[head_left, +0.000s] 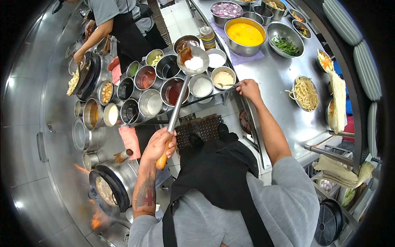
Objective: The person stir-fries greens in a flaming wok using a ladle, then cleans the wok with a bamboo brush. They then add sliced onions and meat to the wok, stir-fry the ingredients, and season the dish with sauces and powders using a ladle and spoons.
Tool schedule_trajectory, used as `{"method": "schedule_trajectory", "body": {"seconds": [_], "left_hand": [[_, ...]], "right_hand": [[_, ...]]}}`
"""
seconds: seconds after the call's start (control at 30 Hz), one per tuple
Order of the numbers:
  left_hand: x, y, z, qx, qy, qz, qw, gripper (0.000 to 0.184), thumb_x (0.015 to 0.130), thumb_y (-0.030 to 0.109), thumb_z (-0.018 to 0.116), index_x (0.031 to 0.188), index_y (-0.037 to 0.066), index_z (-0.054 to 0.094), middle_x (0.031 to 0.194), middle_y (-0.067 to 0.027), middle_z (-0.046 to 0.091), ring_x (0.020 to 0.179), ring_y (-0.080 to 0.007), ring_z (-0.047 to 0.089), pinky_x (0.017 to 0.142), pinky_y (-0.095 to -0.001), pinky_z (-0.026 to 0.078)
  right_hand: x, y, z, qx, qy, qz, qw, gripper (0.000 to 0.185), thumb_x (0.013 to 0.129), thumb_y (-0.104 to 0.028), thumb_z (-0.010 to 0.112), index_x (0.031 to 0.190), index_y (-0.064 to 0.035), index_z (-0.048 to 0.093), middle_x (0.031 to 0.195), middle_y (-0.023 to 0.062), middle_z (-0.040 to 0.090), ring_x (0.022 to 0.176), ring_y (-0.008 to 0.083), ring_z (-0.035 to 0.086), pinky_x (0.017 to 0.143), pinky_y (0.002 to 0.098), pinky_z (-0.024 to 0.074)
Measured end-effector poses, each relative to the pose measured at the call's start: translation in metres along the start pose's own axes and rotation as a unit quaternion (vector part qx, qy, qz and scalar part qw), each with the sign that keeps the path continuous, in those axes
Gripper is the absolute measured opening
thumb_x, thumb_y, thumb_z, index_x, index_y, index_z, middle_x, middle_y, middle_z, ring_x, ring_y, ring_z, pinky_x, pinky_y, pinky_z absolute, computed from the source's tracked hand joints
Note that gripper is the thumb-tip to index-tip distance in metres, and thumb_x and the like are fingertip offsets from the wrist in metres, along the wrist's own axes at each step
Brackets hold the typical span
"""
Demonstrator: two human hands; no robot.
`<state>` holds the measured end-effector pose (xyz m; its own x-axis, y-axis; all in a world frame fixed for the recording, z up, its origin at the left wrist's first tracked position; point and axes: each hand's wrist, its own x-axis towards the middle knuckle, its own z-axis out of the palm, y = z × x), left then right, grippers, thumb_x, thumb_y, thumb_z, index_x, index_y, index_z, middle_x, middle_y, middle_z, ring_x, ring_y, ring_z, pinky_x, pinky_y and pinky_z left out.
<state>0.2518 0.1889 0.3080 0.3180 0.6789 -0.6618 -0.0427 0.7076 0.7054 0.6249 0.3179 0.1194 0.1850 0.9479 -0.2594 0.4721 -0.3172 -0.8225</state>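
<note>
My left hand (159,145) is wrapped round the wooden handle of a long ladle (183,95). The ladle's bowl hangs over the seasoning pots and carries a white powder (194,63) beside a brown sauce. In my right hand (249,89) I pinch the handle of a small spoon (230,85). Its tip is in a metal pot of pale beige granules (223,78). Close by stand a pot of white powder (202,87) and another white-filled pot (215,59). A pot of dark red sauce (173,91) is left of them.
Flames (98,219) rise around a wok (105,190) at lower left. A co-worker (123,24) handles another wok at upper left. On the right counter are a pot of yellow liquid (245,33), a bowl of greens (285,44) and noodles (305,94).
</note>
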Motion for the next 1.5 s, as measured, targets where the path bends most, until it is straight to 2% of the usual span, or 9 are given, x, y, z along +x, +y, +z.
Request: {"method": "schedule_trajectory", "body": {"seconds": [0.2, 0.37, 0.47, 0.63, 0.73, 0.8, 1.03, 1.17, 1.5], "left_hand": [[0.0, -0.009, -0.001, 0.08, 0.016, 0.007, 0.997, 0.012, 0.096, 0.019, 0.047, 0.097, 0.007, 0.048, 0.062, -0.0007, 0.045, 0.042, -0.0103, 0.042, 0.039, -0.0257, 0.037], [-0.008, -0.005, 0.008, 0.036, -0.04, -0.035, 0.998, 0.01, 0.096, 0.017, 0.047, 0.097, 0.007, 0.048, 0.062, -0.0002, 0.044, 0.041, -0.0097, 0.041, 0.039, -0.0251, 0.035], [-0.022, 0.003, 0.027, 0.004, -0.059, -0.045, 0.997, 0.009, 0.097, 0.017, 0.049, 0.098, 0.007, 0.05, 0.06, 0.001, 0.042, 0.038, -0.0075, 0.038, 0.035, -0.0238, 0.034], [0.011, 0.017, 0.126, -0.057, -0.161, 0.018, 0.985, 0.018, 0.1, 0.025, 0.05, 0.101, 0.006, 0.051, 0.063, 0.0009, 0.044, 0.044, -0.0107, 0.045, 0.043, -0.0252, 0.041], [0.077, 0.024, 0.154, 0.244, -0.275, 0.111, 0.923, 0.038, 0.098, 0.038, 0.054, 0.103, 0.001, 0.058, 0.074, -0.0041, 0.059, 0.056, -0.0158, 0.056, 0.058, -0.0294, 0.05], [0.135, 0.064, 0.133, 0.343, -0.183, 0.018, 0.921, 0.055, 0.091, 0.05, 0.06, 0.099, -0.005, 0.063, 0.09, -0.0146, 0.068, 0.071, -0.0162, 0.065, 0.063, -0.0297, 0.053], [0.415, 0.136, 0.066, 0.397, 0.302, 0.408, 0.765, 0.114, 0.056, 0.053, 0.087, 0.136, -0.009, 0.035, 0.127, -0.0306, 0.054, 0.116, -0.0385, 0.057, 0.098, -0.0429, 0.046], [0.449, 0.135, 0.083, 0.289, 0.281, 0.413, 0.817, 0.062, 0.064, 0.031, 0.085, 0.115, 0.008, 0.059, 0.107, -0.0127, 0.069, 0.101, -0.0291, 0.066, 0.087, -0.0395, 0.051], [0.14, 0.169, 0.036, 0.068, 0.208, 0.672, 0.708, 0.075, 0.073, 0.018, 0.084, 0.133, 0.001, 0.043, 0.116, -0.0095, 0.06, 0.106, -0.0193, 0.06, 0.094, -0.0334, 0.047]], "right_hand": [[-0.001, -0.027, -0.04, 0.199, -0.011, 0.056, 0.978, 0.024, 0.091, -0.012, 0.053, 0.099, 0.005, 0.068, 0.08, 0.01, 0.071, 0.054, 0.0064, 0.056, 0.05, 0.0202, 0.0452], [0.025, -0.004, -0.013, -0.235, 0.048, -0.104, 0.965, 0.037, 0.088, -0.024, 0.059, 0.104, 0.0081, 0.064, 0.086, 0.0216, 0.069, 0.082, 0.0454, 0.065, 0.075, 0.0532, 0.0511], [-0.041, -0.028, -0.01, -0.27, 0.197, -0.167, 0.928, 0.06, 0.09, -0.046, 0.056, 0.117, 0.0073, 0.056, 0.099, 0.0267, 0.065, 0.095, 0.0418, 0.062, 0.088, 0.0497, 0.0472], [-0.147, -0.102, -0.025, 0.393, -0.225, 0.048, 0.89, 0.05, 0.1, -0.034, 0.051, 0.137, -0.0032, 0.043, 0.116, 0.0143, 0.064, 0.1, 0.0195, 0.063, 0.077, 0.0325, 0.0528], [-0.17, -0.145, -0.066, 0.555, -0.06, 0.067, 0.827, 0.045, 0.099, -0.024, 0.05, 0.139, -0.0065, 0.04, 0.089, 0.0068, 0.063, 0.073, 0.0181, 0.064, 0.062, 0.0295, 0.0519], [-0.192, -0.114, -0.115, 0.649, -0.081, 0.064, 0.753, 0.036, 0.099, -0.015, 0.048, 0.134, -0.0108, 0.043, 0.07, 0.0003, 0.049, 0.049, 0.01, 0.048, 0.044, 0.0243, 0.0415], [-0.296, -0.069, -0.18, 0.515, 0.035, 0.205, 0.832, 0.037, 0.095, -0.007, 0.046, 0.131, -0.0113, 0.041, 0.066, 0.0031, 0.042, 0.043, 0.0107, 0.038, 0.038, 0.0272, 0.0348], [-0.316, -0.076, -0.187, 0.502, 0.055, 0.235, 0.83, 0.034, 0.094, -0.007, 0.046, 0.129, -0.0094, 0.044, 0.066, 0.0023, 0.043, 0.042, 0.0083, 0.036, 0.038, 0.0256, 0.0332], [-0.237, -0.085, -0.158, 0.411, -0.109, 0.149, 0.893, 0.033, 0.096, -0.008, 0.044, 0.129, -0.0126, 0.041, 0.067, 0.0023, 0.043, 0.043, 0.0081, 0.038, 0.038, 0.0248, 0.036]]}}
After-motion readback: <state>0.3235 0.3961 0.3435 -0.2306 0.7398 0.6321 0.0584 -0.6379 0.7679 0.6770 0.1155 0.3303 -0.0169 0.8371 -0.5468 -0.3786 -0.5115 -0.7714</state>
